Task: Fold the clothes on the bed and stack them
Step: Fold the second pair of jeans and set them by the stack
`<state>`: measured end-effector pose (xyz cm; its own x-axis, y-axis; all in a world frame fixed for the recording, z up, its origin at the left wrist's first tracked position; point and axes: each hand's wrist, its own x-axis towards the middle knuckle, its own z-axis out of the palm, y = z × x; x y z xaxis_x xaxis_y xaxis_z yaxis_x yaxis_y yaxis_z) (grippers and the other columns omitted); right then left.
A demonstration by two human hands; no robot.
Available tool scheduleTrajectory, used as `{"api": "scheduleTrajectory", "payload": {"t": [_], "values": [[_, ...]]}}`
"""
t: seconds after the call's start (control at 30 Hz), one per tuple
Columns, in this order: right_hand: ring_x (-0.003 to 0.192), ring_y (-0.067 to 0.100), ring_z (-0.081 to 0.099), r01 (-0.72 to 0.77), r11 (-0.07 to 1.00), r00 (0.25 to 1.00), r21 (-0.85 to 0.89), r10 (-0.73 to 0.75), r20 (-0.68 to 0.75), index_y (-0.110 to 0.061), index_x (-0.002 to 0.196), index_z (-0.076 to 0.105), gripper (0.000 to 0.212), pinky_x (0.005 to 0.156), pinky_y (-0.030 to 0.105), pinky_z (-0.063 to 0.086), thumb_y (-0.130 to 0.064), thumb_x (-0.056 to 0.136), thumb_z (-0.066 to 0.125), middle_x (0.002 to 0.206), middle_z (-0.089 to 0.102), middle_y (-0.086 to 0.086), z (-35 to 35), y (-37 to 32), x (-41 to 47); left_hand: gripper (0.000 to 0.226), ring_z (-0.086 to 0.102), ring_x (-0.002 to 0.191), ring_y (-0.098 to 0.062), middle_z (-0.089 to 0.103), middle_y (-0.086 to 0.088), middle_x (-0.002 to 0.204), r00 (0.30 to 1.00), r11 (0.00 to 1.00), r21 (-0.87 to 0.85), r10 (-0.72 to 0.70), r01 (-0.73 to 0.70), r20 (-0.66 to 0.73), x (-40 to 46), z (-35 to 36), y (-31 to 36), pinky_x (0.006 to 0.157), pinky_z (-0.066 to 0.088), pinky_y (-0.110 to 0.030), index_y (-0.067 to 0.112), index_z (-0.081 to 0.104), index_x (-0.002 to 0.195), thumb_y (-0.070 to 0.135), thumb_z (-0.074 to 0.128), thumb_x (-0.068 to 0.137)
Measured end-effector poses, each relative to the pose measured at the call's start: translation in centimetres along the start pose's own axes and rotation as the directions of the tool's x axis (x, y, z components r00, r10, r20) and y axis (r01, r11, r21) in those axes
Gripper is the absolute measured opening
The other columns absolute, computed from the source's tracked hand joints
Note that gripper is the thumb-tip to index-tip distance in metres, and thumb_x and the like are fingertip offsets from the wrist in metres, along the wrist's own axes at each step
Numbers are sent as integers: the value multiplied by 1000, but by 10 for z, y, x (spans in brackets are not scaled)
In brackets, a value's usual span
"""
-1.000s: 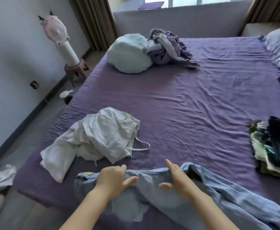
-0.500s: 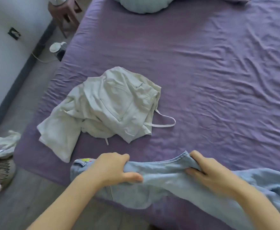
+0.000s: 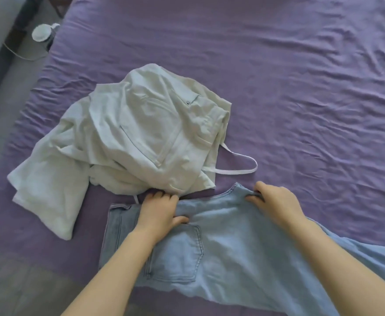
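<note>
Light blue jeans (image 3: 228, 254) lie at the near edge of the purple bed (image 3: 278, 87), back pocket facing up, legs trailing off to the right. My left hand (image 3: 159, 213) grips the waistband area on the left, thumb pressed on the denim. My right hand (image 3: 276, 201) pinches the upper edge of the jeans to the right. A crumpled white garment (image 3: 127, 142) with a loose strap lies just beyond the jeans, touching my left fingertips.
The bed's left edge drops to a grey floor (image 3: 11, 71). On the floor at the upper left sits a small white round object (image 3: 42, 34) with a cable. Bare purple sheet spreads to the right and far side.
My head has tilted further down and closer. Both hands have pushed the jeans forward on the bed and spread them flat, so the back pocket now shows.
</note>
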<state>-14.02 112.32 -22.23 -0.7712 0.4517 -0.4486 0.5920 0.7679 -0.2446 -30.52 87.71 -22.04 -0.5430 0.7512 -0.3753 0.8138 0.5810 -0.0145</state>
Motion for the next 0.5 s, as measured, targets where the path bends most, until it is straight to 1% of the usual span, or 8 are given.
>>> {"api": "scheduleTrajectory", "payload": {"t": [0.07,0.13,0.23,0.3,0.33,0.4,0.43,0.5], "values": [[77,30,53,59,998,993,34,-56,-100,-17,82,43,32,62,32,24,-46,95,48,85,63,-1,-1,-1,3,56,60,74,-29,64,-7,78,984,997,27,-63,69,-165,-10,0,16,66,48,-38,13,65,83,51,88,48],[75,33,52,97,992,982,79,-83,-171,-13,82,50,31,66,33,30,-41,95,51,83,62,3,1,-3,5,58,58,92,-31,65,-11,98,955,994,-27,-109,106,-277,-20,0,46,77,46,-43,12,68,101,32,89,51],[88,27,57,84,994,991,64,-77,-108,-12,96,55,27,77,32,32,-38,97,48,94,62,1,5,0,3,63,53,114,-30,62,-13,123,935,981,-134,89,-142,-343,-23,0,107,94,44,-43,16,66,118,21,81,56],[99,23,56,94,991,993,95,-87,-74,-13,106,57,26,81,32,32,-36,96,49,102,61,1,8,9,-4,69,57,118,-27,58,-10,132,953,950,-175,220,-258,-208,-16,-5,148,95,50,-42,21,64,124,33,81,59],[103,23,56,92,988,993,122,-82,-85,-13,111,58,26,83,32,33,-33,95,52,107,61,2,6,16,-10,72,51,126,-28,50,-10,141,962,950,-164,250,-266,-113,-12,-10,165,100,46,-45,24,57,132,40,78,65],[102,30,58,76,983,987,165,-51,-149,-9,113,61,27,84,37,38,-24,90,62,110,63,7,0,38,-30,75,15,146,-32,10,-10,160,949,946,-164,297,-279,104,-3,-6,191,114,18,-55,27,24,150,47,57,86],[98,33,60,72,983,982,167,-41,-182,-6,110,64,29,82,39,42,-20,85,69,108,65,10,-3,51,-43,74,-2,147,-32,-9,-7,160,928,944,-195,304,-265,215,0,-1,200,114,4,-58,29,8,153,49,46,93],[93,36,64,84,987,971,139,-50,-233,-4,104,67,38,76,43,50,-16,71,82,105,67,13,-5,82,-75,75,-18,145,-32,-24,-6,157,918,952,-216,273,-216,286,3,8,213,112,-5,-61,33,-6,151,58,35,94]]}}
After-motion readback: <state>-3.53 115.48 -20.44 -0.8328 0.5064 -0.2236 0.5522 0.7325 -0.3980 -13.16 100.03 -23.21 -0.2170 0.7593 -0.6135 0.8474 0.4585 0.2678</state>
